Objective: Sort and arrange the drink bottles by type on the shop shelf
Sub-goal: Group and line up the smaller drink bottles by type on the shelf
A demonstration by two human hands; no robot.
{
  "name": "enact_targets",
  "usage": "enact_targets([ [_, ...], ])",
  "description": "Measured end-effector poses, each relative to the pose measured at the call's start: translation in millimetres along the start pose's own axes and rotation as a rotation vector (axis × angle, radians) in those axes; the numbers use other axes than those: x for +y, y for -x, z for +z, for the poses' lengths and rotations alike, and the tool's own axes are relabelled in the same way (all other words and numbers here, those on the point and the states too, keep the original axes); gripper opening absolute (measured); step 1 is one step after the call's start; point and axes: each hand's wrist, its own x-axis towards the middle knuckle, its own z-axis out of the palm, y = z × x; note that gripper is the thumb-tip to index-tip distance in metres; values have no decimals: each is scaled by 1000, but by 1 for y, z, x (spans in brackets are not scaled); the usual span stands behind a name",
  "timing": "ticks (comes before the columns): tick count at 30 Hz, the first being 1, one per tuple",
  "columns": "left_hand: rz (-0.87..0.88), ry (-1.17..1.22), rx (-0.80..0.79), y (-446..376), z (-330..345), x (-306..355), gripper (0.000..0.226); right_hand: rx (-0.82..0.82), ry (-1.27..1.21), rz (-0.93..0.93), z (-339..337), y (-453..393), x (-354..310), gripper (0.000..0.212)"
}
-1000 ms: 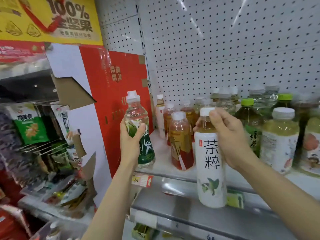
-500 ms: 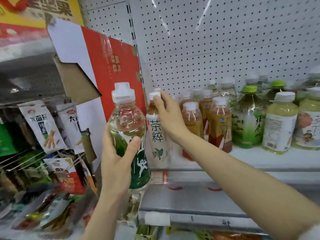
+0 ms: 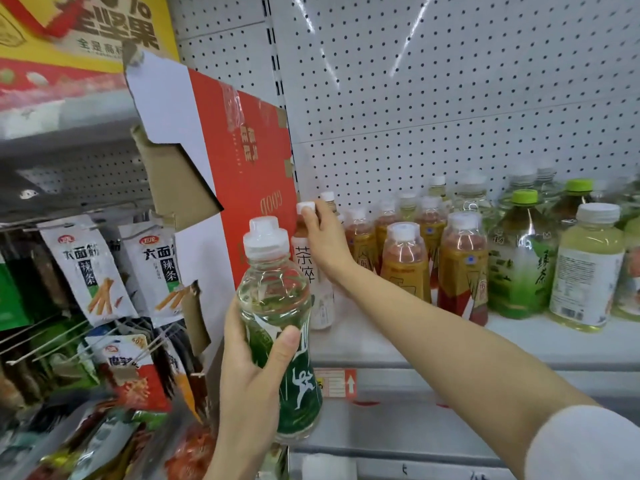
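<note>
My left hand [image 3: 252, 368] grips a clear bottle with a green label [image 3: 277, 327] and a white sports cap, held upright in front of the shelf's left end. My right hand [image 3: 325, 240] holds the neck of a white-labelled tea bottle [image 3: 320, 292] that stands on the white shelf [image 3: 433, 344] at its far left, beside the red cardboard. To the right stand several amber bottles with red-and-gold labels [image 3: 405, 261], then green tea bottles with green caps [image 3: 519, 258] and a pale yellow bottle with a white label [image 3: 585, 271].
A red-and-white cardboard box panel [image 3: 242, 174] leans at the shelf's left end. Snack packets [image 3: 86, 268] hang on wire hooks further left. A white pegboard wall [image 3: 450, 81] backs the shelf. A red price tag [image 3: 334, 382] sits on the shelf's front rail.
My right hand carried the white-labelled tea bottle from the shelf's front leftward and set it down at the far left end. The green-labelled bottle in my left hand came lower and closer to the camera.
</note>
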Motion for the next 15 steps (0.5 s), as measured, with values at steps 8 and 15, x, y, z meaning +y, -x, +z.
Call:
enact_targets([
  [8,13,-114,42,-38,34,-33,90,104,-41,-191,-49,-12,-56,28],
  [15,9,-67,97,-92,51,-50,76,218,-105,-196,-88,-36,-84,28],
])
